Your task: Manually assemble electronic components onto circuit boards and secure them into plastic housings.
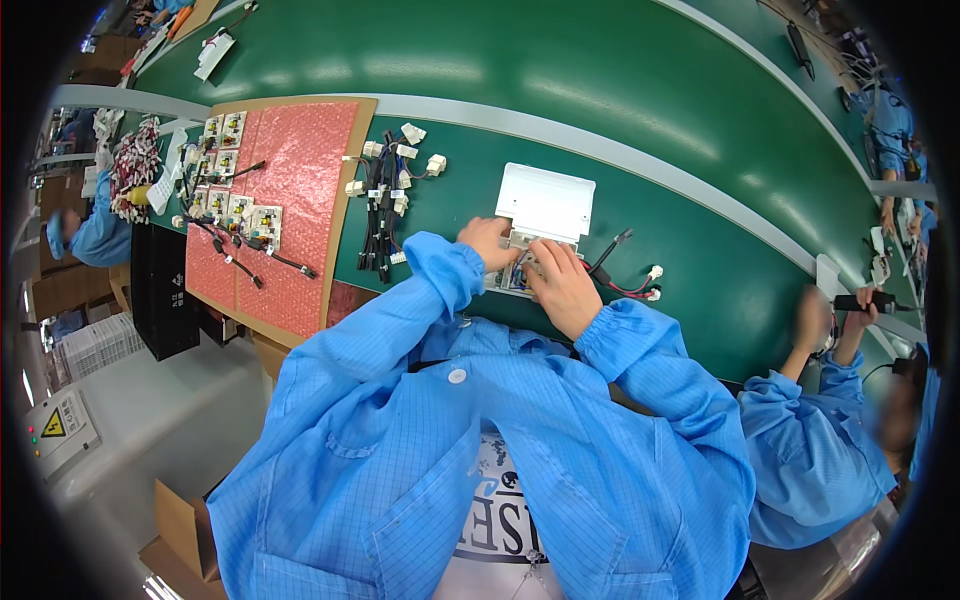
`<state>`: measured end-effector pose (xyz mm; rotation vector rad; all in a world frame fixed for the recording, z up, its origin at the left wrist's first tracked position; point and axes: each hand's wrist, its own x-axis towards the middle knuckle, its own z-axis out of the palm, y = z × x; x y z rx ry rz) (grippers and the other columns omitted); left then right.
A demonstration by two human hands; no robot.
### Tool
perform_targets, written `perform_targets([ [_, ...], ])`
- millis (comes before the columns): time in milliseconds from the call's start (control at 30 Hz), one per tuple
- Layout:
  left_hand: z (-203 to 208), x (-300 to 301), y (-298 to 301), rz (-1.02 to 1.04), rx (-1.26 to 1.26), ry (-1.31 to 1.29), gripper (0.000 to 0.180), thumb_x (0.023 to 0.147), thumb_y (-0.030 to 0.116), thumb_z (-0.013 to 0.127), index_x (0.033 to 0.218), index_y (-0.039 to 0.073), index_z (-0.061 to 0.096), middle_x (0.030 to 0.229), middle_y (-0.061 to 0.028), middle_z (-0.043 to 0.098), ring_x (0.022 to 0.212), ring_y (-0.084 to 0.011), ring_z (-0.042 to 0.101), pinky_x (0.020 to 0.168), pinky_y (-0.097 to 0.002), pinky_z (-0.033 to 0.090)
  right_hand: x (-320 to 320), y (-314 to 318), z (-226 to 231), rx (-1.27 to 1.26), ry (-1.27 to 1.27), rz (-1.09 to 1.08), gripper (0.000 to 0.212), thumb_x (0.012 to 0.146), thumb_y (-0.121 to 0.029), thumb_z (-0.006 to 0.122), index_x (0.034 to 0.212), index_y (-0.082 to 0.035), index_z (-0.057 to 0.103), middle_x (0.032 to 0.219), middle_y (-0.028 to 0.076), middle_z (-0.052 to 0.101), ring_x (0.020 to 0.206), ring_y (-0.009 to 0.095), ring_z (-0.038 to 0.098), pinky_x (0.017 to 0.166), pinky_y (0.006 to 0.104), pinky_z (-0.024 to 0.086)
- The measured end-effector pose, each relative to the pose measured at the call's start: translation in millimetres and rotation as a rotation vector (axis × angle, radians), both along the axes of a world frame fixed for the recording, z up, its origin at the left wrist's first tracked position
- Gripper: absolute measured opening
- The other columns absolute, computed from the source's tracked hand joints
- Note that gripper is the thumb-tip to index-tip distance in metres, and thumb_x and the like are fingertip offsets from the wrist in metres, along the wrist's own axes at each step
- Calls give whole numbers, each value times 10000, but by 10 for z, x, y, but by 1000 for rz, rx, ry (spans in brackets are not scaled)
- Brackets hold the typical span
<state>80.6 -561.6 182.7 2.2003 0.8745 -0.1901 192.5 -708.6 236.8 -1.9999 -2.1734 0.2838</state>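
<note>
A white plastic case (513, 290) lies in front of me on the green bench, its white lid (545, 200) swung open to the far side. Inside it a circuit board (517, 272) shows in part between my hands. My left hand (486, 243) grips the case at its left edge, fingers bent. From the right, my right hand (562, 285) reaches into the case, thumb and fingers closed on the board; its fingertips are partly hidden. A cable with red and black wires (627, 290) and white plugs trails out beside my right hand.
Left of the case lies a bundle of black cables (380, 215) with white connectors. Farther left, several circuit boards (238, 212) rest on pink bubble wrap (300, 200) over cardboard. A grey rail (560, 145) crosses the bench. At right sits a co-worker in a blue sleeve (800, 430).
</note>
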Motion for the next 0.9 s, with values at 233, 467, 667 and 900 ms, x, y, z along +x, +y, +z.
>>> perform_targets([
  [233,-67,-46,90,-138,-66,53,361,706,280,613,968,43,537,950,-206,566,912,-360,539,797,-421,440,-65,6,-13,23,-38,-51,247,785,-113,484,971,12,588,1251,120,392,1189,252,350,974,445,308],
  [467,-117,-71,40,-166,-57,25,366,716,287,603,980,43,535,947,-209,565,912,-358,538,795,-417,438,-86,9,33,-45,-14,-94,259,762,-128,521,967,12,595,1257,108,391,1194,256,344,1004,473,254],
  [667,-55,-18,-184,94,-3,-37,396,695,332,652,940,36,553,908,-169,578,904,-332,528,791,-404,420,-125,-291,108,125,136,-268,396,661,-104,631,1054,-113,579,1279,124,360,1219,297,312,1013,489,207],
  [900,-153,74,-229,316,135,46,357,629,307,722,849,46,617,863,-140,619,831,-305,584,729,-375,455,-164,-833,49,197,607,-622,169,701,-25,576,857,-26,512,787,113,514,698,244,537,613,328,447],
])
